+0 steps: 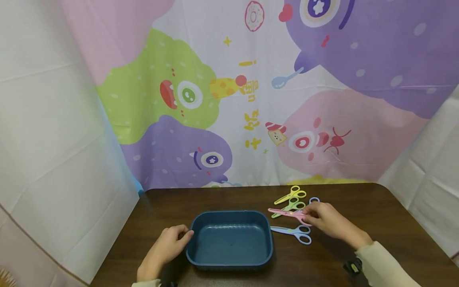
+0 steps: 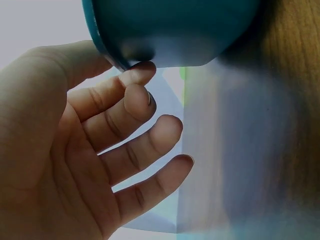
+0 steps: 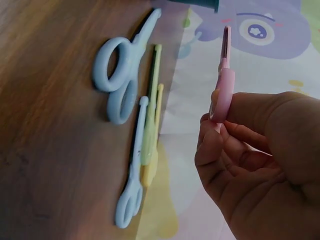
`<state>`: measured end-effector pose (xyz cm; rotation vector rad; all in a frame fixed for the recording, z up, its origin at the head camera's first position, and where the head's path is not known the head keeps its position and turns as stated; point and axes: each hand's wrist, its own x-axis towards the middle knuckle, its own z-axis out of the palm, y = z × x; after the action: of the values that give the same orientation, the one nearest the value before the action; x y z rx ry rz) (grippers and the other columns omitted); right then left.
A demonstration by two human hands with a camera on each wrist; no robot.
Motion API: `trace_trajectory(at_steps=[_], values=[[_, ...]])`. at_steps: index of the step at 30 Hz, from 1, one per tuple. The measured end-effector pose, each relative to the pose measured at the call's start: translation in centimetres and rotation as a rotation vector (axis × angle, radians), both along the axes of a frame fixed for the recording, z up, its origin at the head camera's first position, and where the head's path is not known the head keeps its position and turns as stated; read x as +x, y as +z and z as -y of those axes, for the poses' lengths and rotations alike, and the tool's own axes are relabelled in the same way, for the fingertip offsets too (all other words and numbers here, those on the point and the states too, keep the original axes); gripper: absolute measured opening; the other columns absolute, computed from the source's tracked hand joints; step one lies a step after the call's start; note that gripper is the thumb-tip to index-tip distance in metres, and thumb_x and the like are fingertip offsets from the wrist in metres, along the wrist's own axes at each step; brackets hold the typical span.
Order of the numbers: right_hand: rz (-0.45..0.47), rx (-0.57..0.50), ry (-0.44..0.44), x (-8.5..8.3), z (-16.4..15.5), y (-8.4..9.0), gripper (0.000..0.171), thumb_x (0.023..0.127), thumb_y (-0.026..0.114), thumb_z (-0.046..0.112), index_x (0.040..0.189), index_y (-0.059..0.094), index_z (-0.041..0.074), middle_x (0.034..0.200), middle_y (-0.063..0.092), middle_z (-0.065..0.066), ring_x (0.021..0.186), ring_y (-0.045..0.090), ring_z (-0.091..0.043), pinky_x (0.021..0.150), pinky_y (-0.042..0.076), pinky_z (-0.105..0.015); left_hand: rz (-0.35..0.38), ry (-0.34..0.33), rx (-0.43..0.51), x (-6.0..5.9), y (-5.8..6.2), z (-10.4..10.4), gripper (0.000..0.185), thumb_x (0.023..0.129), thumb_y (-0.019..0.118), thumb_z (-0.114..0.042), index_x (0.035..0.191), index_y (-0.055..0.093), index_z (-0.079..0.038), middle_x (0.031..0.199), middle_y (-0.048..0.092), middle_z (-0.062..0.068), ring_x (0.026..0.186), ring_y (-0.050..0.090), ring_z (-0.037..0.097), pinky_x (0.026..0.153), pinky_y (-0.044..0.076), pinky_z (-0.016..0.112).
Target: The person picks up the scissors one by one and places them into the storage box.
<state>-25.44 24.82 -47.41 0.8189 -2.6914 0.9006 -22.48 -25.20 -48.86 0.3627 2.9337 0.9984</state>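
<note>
A dark blue rectangular plastic tray [image 1: 229, 266] sits on the table. My left hand [image 1: 165, 246] pinches its left rim between thumb and index finger; the other fingers are loosely spread in the left wrist view. On the right, my right hand [image 1: 331, 222] holds pink scissors [image 3: 226, 92] by the handle between thumb and fingers, blades pointing left toward the tray. In the right wrist view they are raised off the table. Near them lie yellow scissors [image 1: 285, 197], green scissors [image 3: 151, 120] and a second blue pair [image 3: 135, 167], partly covered in the head view.
Light blue scissors [image 1: 288, 230] lie right of the tray, tips close to its wall. The dark wooden table [image 1: 168, 203] ends at a cartoon-printed curtain [image 1: 201, 159] behind, with white cloth [image 1: 53, 119] hanging at both sides.
</note>
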Motion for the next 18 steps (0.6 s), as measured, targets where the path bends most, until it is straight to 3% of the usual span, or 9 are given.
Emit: trace_trajectory(at_steps=[10, 18], values=[[0.051, 0.008, 0.019, -0.3, 1.9, 1.2, 0.003, 0.091, 0.078, 0.01, 0.09, 0.075, 0.009, 0.081, 0.067, 0.009, 0.071, 0.051, 0.002, 0.062, 0.046, -0.022, -0.02, 0.007, -0.019, 0.0, 0.3, -0.1, 0.02, 0.102, 0.065, -0.026, 0.084, 0.067, -0.017, 0.062, 0.048, -0.007, 0.054, 0.04, 0.005, 0.056, 0.037, 0.025], [0.045, 0.032, 0.015, -0.7, 3.1, 1.9, 0.006, 0.092, 0.077, 0.011, 0.089, 0.075, 0.016, 0.074, 0.063, 0.014, 0.069, 0.051, 0.002, 0.063, 0.045, -0.021, 0.001, 0.018, -0.018, 0.2, 0.6, -0.3, 0.025, 0.102, 0.064, -0.026, 0.08, 0.063, -0.017, 0.061, 0.045, -0.005, 0.052, 0.037, 0.005, 0.054, 0.035, 0.025]])
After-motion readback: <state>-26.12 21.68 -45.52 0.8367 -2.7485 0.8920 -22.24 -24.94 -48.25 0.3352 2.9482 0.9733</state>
